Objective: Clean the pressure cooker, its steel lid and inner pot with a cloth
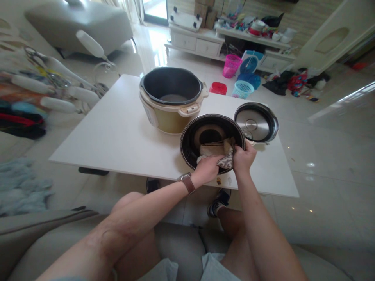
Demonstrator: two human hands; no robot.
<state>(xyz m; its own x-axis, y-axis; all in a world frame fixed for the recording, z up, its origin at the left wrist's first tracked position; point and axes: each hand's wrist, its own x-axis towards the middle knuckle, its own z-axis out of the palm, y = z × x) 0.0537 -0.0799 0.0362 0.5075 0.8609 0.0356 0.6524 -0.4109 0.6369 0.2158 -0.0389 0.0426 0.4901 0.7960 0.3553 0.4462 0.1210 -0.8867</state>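
Left hand [208,168] pressed on a patterned cloth [218,153], fingers clenched over it, inside a round black lid [190,134] tilted at the near right edge of a white table [117,132]. Right hand [243,157] grasping the lid's right rim and the cloth's corner. Just beyond, left: open yellow cooker [171,99]. Right of the lid, touching or nearly: steel inner lid [255,123].

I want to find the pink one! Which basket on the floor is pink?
The pink basket is farthest back, near the white cabinet. The two other baskets beside it are blue and light teal.
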